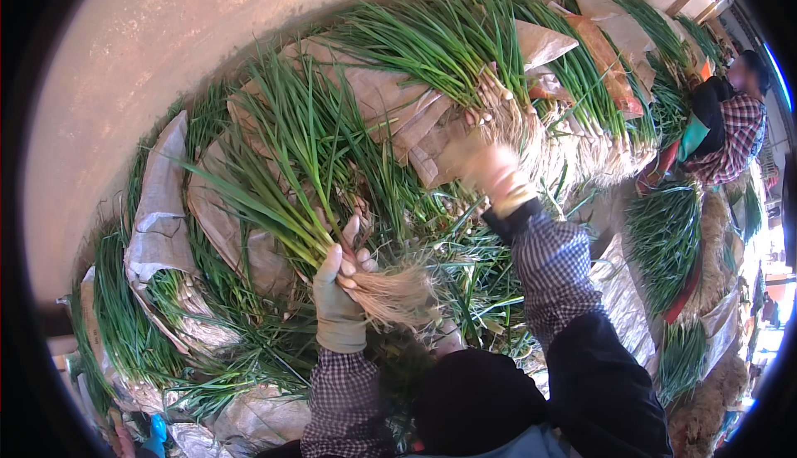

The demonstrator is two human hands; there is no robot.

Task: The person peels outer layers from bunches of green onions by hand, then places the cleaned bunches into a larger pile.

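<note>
My left hand [339,299], in a pale glove, grips a bunch of spring onions [299,215] just above the bulbs. Its green leaves point up and left, while a tuft of pale roots [392,293] spreads to the right. My right hand [489,168] is blurred by motion and reaches out in front; whether its fingers are closed cannot be told. Just beyond it lies a large heap of spring onions [429,41] with bulbs and roots towards me. A woven sack [386,91] lies partly under the leaves. Loose leaves and small onions [479,259] cover the ground between my arms.
More bundles [663,234] lie to the right, with several sacks [159,228] among the rows. A plastered wall [143,41] curves behind the heaps. Another person [725,128] sits at the far right. A blue-gloved hand [157,436] shows at the lower left.
</note>
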